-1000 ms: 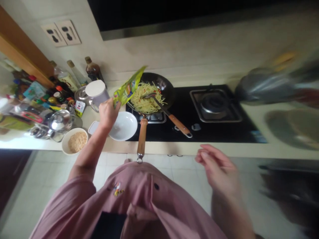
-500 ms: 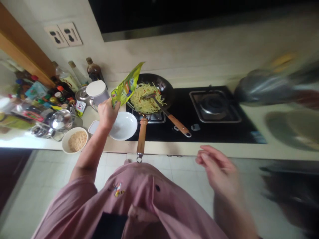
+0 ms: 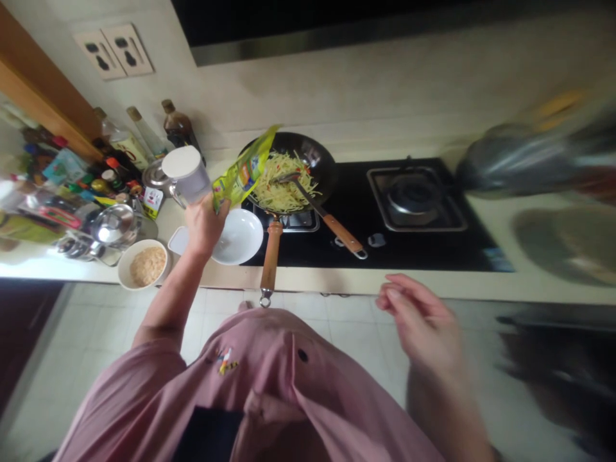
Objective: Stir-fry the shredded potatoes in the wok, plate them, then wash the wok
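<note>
Head view: our left hand [image 3: 205, 221] still grips the seasoning packet [image 3: 243, 170], tilted toward the wok [image 3: 321, 168] at 2 o'clock; right hand [image 3: 423, 321] stays loosely open, empty.

A home kitchen: a black gas hob [image 3: 414, 212] carries a wok [image 3: 289, 170] of shredded food, with sauce bottles [image 3: 144, 135] and wall sockets [image 3: 113, 51] beside it.

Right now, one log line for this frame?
left hand: holds green packet by wok | right hand: empty, open | spatula: in wok
</note>
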`<action>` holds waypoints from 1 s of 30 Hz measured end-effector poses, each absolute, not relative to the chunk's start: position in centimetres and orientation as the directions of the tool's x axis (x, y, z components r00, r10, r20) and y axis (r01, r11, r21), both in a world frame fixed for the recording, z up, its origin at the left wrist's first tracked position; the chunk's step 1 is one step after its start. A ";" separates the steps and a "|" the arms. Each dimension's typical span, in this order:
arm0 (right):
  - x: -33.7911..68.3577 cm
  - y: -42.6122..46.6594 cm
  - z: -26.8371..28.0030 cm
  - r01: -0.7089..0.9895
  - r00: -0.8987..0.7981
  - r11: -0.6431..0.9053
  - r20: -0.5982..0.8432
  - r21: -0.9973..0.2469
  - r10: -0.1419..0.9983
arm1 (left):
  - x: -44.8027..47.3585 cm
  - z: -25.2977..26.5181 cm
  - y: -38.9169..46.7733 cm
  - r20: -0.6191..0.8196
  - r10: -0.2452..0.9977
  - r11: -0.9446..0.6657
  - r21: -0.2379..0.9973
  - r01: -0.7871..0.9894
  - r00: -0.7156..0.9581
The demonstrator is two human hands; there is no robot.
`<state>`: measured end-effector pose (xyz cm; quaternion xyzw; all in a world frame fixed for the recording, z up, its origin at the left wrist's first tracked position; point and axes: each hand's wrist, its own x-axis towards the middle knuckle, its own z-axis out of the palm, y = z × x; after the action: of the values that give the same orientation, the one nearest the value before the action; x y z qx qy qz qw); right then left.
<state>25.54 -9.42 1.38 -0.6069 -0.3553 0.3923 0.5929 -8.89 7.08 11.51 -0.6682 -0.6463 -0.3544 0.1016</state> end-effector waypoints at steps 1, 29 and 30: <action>25.6 -9.4 1.3 -0.028 0.432 -0.048 -0.056 -0.998 0.900 | -8.9 11.4 6.8 0.593 0.800 -0.138 0.326 0.935 -0.088; 25.9 -9.8 0.6 -0.057 0.437 -0.036 -0.057 -0.998 0.898 | -8.3 14.8 11.3 0.652 0.754 -0.195 0.331 0.923 -0.075; 26.0 -9.9 0.5 -0.057 0.439 -0.036 -0.058 -0.998 0.897 | -8.3 14.8 11.7 0.643 0.762 -0.193 0.334 0.923 -0.073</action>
<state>25.97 -9.87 0.55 -0.6001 -0.3500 0.3975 0.5994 -8.27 11.72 14.80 -0.6725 -0.6263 -0.3798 0.1056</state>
